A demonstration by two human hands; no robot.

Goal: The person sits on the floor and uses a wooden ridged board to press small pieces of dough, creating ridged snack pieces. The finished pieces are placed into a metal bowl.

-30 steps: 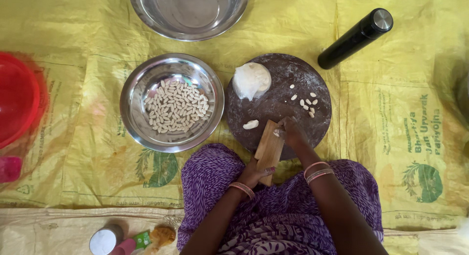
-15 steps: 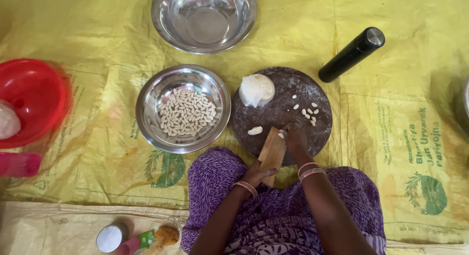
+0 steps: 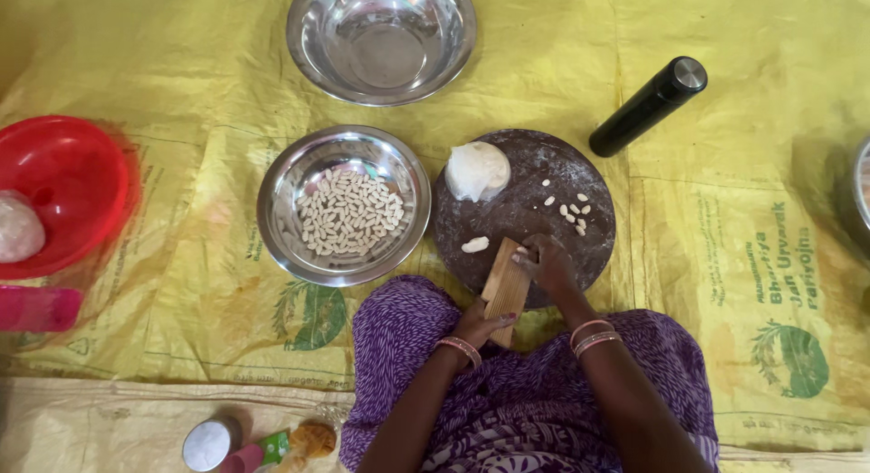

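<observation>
Yellow printed sacks (green emblems) cover floor

The whole scene has slid toward the right and lower part of the frame. The red bowl, earlier cut by the left edge, shows almost whole at left. The empty steel bowl at top centre now shows nearly fully.

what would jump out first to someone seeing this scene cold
Dead centre, the left hand steadies a small wooden board on the near edge of a round dark slab, while the right hand presses at the board's top end. On the slab sit a white dough lump and scattered small pieces. Left of it, a steel bowl holds many pale shaped bits; a bright red bowl sits far left.
</observation>
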